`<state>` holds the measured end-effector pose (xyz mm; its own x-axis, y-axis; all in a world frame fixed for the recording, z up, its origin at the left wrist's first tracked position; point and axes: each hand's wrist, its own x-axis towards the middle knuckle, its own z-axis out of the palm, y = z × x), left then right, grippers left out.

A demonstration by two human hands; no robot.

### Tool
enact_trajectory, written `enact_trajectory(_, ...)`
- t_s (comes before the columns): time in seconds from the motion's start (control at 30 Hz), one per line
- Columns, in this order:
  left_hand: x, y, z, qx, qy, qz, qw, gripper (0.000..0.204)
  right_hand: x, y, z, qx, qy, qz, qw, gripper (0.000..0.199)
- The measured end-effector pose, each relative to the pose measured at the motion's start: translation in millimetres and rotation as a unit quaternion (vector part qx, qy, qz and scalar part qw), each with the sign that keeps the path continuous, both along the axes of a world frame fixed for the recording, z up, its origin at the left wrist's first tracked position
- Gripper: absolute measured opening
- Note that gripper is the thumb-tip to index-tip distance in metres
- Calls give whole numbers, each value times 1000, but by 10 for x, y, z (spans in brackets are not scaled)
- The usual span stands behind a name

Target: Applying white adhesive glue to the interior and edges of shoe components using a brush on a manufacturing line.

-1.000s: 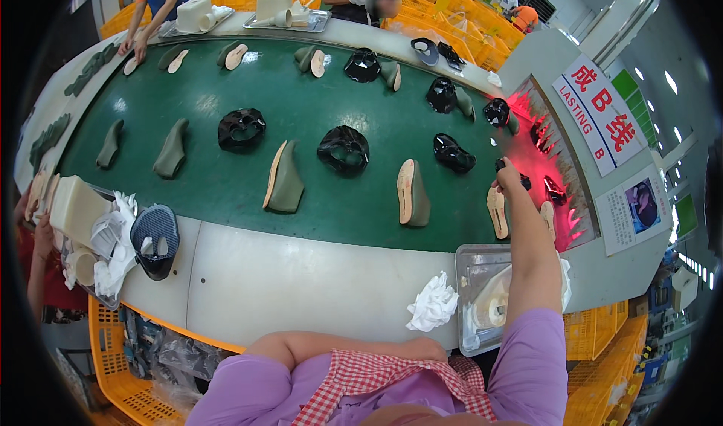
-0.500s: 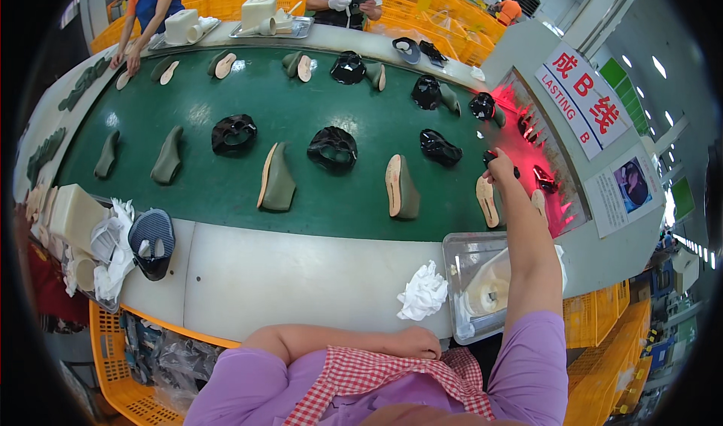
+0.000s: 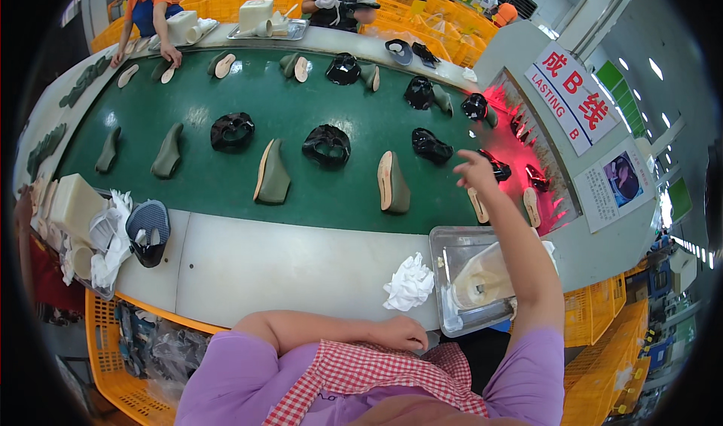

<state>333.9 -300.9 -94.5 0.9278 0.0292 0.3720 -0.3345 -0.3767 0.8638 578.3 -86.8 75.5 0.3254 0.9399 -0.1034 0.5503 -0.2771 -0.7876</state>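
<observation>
My right hand (image 3: 476, 171) reaches over the green belt (image 3: 211, 177) with its fingers apart and nothing in them. It is between two glossy black shoe uppers: one (image 3: 431, 146) to its left, another (image 3: 495, 166) just beyond it, beside the red-lit opening. Below my wrist lies a green wedge-shaped shoe last with a tan sole (image 3: 479, 205), partly covered by my forearm. Close to my body, my left hand (image 3: 403, 332) rests at the table's front edge with fingers curled in. Whatever it may hold is hidden.
A clear tray (image 3: 444, 275) with a cream container stands by my right arm, next to crumpled white paper (image 3: 410, 282). More lasts (image 3: 273, 174) and uppers (image 3: 327, 145) lie along the belt. A co-worker's hand (image 3: 172, 55) touches a last opposite. Orange crates surround the bench.
My right hand has let go of the black upper near the red light and drawn back left, its fingers opening. My left hand stays curled. The far-left co-worker's hand has moved right.
</observation>
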Motion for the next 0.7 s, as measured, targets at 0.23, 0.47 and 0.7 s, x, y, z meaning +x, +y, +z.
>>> enact_trajectory(0.23,-29,-36,-26,13,-12,14,1000,15,-1199,-1875,-336,-148,76,221,961,21)
enact_trajectory(0.47,-45,-42,41,121,-5,-10,993,15,-1196,-2781,-987,-98,179,154,967,15)
enact_trajectory(0.7,-111,-85,-80,-32,61,-6,998,26,-1453,-2864,-1102,138,30,132,981,9)
